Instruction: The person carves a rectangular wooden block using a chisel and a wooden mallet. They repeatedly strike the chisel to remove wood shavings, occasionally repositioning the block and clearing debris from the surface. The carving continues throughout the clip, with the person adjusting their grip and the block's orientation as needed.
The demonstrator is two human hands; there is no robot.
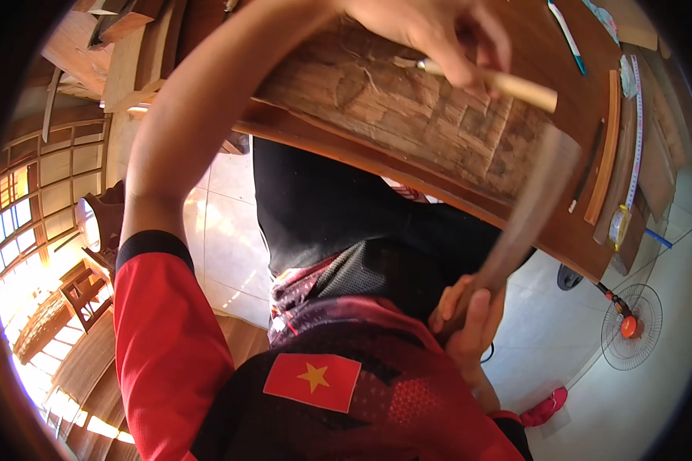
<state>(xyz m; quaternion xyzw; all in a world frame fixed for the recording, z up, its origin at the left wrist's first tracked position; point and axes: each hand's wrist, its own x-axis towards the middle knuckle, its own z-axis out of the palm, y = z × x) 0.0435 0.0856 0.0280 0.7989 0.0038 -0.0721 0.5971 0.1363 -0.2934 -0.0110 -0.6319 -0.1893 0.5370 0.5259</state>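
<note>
My left hand (430, 34) reaches across to the top of the view and grips a carving chisel (534, 92) by its pale wooden handle. The chisel's metal end rests at the surface of a carved wooden board (346, 92), which has rough relief cuts and raised ridges. Close to my body, my right hand (473, 319) is closed around the lower end of a long wooden club (534, 196). The club is slightly blurred and slants up and right, its broad end appearing beside the chisel's handle. Whether they touch I cannot tell.
On the brown table (550, 42) lie a white and teal pen (569, 38), a pencil (588, 165), wooden strips (606, 146) and a white measuring tape (637, 131). Wood pieces (146, 58) are stacked at far left. A fan (630, 326) stands on the tiled floor at right.
</note>
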